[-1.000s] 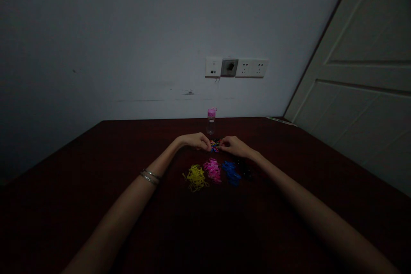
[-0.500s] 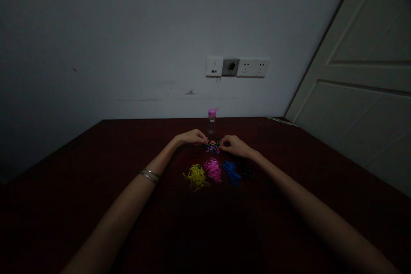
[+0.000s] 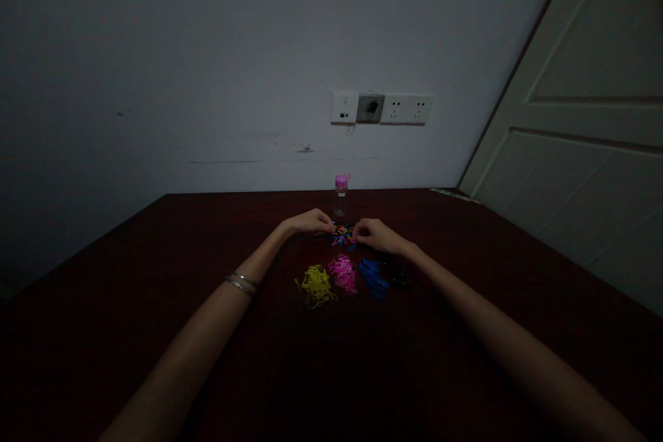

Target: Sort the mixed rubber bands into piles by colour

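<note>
A mixed heap of small coloured rubber bands [image 3: 342, 235] lies on the dark red table between my hands. At its left edge is my left hand [image 3: 313, 222], fingers drawn together and touching the bands. My right hand [image 3: 373, 233] pinches at the heap's right side, thumb against the fingers. Whatever is between either hand's fingertips is too small to make out. Nearer to me are sorted piles: yellow bands [image 3: 317, 286], pink bands [image 3: 342, 274], blue bands [image 3: 373, 278] and black bands [image 3: 396, 273], the last partly hidden in shadow beside my right wrist.
A clear bottle with a pink lid [image 3: 340, 197] stands upright just behind the heap. The wall behind the table [image 3: 233, 359] carries a row of sockets [image 3: 407, 110]. A white panelled door [image 3: 585, 152] is at the right.
Bands in the mixed heap have shifted slightly, and a blue one now shows near my right fingertips. Both hands stay in nearly the same place.
</note>
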`<act>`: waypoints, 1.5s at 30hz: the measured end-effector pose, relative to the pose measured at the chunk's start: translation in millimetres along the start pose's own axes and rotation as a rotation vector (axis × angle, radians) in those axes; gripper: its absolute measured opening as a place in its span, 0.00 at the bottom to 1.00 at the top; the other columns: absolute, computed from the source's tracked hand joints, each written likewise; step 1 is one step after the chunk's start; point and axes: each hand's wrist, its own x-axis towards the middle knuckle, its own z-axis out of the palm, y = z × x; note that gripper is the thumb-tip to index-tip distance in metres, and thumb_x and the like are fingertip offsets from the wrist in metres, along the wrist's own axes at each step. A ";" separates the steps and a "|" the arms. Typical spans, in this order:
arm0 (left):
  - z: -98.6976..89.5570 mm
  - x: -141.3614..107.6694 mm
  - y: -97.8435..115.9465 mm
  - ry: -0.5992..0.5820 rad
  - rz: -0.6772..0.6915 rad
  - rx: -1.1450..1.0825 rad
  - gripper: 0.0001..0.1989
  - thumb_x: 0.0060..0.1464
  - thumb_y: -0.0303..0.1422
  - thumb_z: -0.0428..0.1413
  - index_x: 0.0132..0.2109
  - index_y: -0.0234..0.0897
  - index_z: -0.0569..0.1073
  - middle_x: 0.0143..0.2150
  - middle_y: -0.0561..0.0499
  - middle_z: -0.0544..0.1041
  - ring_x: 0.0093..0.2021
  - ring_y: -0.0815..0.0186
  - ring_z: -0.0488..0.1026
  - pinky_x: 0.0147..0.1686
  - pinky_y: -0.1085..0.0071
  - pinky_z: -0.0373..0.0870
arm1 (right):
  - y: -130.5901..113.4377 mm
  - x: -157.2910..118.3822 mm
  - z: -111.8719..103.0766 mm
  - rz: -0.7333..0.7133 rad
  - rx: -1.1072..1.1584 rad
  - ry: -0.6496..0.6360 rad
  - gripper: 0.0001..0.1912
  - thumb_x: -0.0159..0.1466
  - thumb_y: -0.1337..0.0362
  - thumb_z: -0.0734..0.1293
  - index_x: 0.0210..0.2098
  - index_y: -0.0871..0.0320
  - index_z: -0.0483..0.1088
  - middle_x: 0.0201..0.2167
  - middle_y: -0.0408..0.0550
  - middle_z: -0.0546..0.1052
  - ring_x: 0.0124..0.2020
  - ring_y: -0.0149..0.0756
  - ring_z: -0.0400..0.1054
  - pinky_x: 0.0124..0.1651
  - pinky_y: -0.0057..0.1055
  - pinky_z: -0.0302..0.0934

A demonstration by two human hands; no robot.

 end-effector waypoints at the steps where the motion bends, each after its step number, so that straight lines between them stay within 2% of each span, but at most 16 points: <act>1: 0.4 -0.3 0.9 0.010 0.000 -0.005 0.15 0.45 0.38 0.54 0.35 0.29 0.73 0.15 0.58 0.57 0.15 0.77 0.50 0.16 0.76 0.43 | 0.5 0.2 -2.9 -0.001 0.026 0.009 0.08 0.56 0.65 0.62 0.29 0.61 0.72 0.30 0.48 0.74 0.31 0.32 0.66 0.36 0.27 0.58; 7: 5.2 -1.7 9.5 0.081 -0.001 -0.015 0.16 0.45 0.38 0.54 0.35 0.28 0.73 0.16 0.58 0.58 0.15 0.78 0.50 0.17 0.75 0.42 | 2.1 1.4 -16.3 0.023 0.111 0.039 0.09 0.55 0.62 0.63 0.30 0.62 0.73 0.28 0.48 0.75 0.29 0.32 0.66 0.33 0.27 0.58; 18: 7.7 2.3 5.1 0.097 0.013 -0.036 0.17 0.44 0.40 0.56 0.34 0.29 0.74 0.14 0.58 0.57 0.15 0.77 0.49 0.17 0.75 0.41 | 3.1 -0.4 -15.2 0.021 0.174 0.006 0.10 0.54 0.61 0.65 0.30 0.62 0.72 0.27 0.47 0.75 0.28 0.31 0.67 0.32 0.27 0.59; 21: 10.3 3.9 6.7 0.124 0.030 -0.032 0.15 0.43 0.38 0.56 0.33 0.28 0.75 0.15 0.56 0.61 0.16 0.77 0.52 0.18 0.76 0.45 | 6.6 -0.9 -25.9 0.024 0.179 0.006 0.11 0.53 0.60 0.65 0.31 0.62 0.72 0.26 0.47 0.74 0.28 0.31 0.66 0.32 0.28 0.59; 25: 16.6 9.7 9.4 0.145 0.137 0.047 0.11 0.42 0.33 0.57 0.32 0.28 0.76 0.24 0.50 0.72 0.23 0.75 0.61 0.25 0.76 0.55 | 20.0 -6.4 -52.3 0.082 0.152 0.044 0.11 0.51 0.60 0.66 0.30 0.62 0.72 0.25 0.48 0.74 0.28 0.32 0.66 0.32 0.28 0.59; 30: 27.8 14.2 17.7 0.074 0.223 0.281 0.10 0.43 0.31 0.56 0.34 0.30 0.76 0.26 0.52 0.73 0.25 0.74 0.62 0.27 0.76 0.56 | 37.9 -24.5 -80.9 0.247 0.158 -0.141 0.10 0.50 0.62 0.65 0.28 0.63 0.72 0.26 0.49 0.75 0.26 0.32 0.66 0.30 0.28 0.59; 35: 36.3 14.8 22.3 0.019 0.256 0.335 0.10 0.45 0.30 0.54 0.36 0.31 0.76 0.28 0.52 0.73 0.25 0.74 0.62 0.28 0.77 0.56 | 47.1 -34.7 -84.2 0.381 0.142 -0.350 0.08 0.46 0.66 0.66 0.27 0.61 0.72 0.23 0.47 0.74 0.23 0.31 0.64 0.26 0.27 0.57; 38: 37.5 15.2 21.0 0.027 0.246 0.360 0.10 0.45 0.29 0.54 0.36 0.31 0.76 0.27 0.52 0.73 0.25 0.74 0.62 0.28 0.77 0.56 | 48.3 -33.6 -82.2 0.404 0.130 -0.342 0.10 0.46 0.69 0.64 0.29 0.61 0.72 0.24 0.46 0.74 0.23 0.30 0.64 0.26 0.27 0.57; 42: 38.3 17.3 17.4 0.028 0.242 0.399 0.10 0.45 0.29 0.53 0.36 0.31 0.76 0.26 0.53 0.72 0.24 0.74 0.62 0.27 0.78 0.56 | 46.1 -30.5 -80.4 0.381 0.131 -0.282 0.11 0.47 0.70 0.61 0.29 0.62 0.72 0.25 0.48 0.74 0.23 0.30 0.63 0.26 0.27 0.57; 45: 40.3 18.5 15.6 0.050 0.238 0.418 0.10 0.44 0.28 0.54 0.36 0.31 0.75 0.25 0.54 0.71 0.23 0.74 0.61 0.26 0.78 0.56 | 44.0 -28.5 -78.2 0.346 0.127 -0.285 0.11 0.47 0.71 0.60 0.29 0.62 0.71 0.25 0.48 0.74 0.23 0.29 0.63 0.27 0.27 0.57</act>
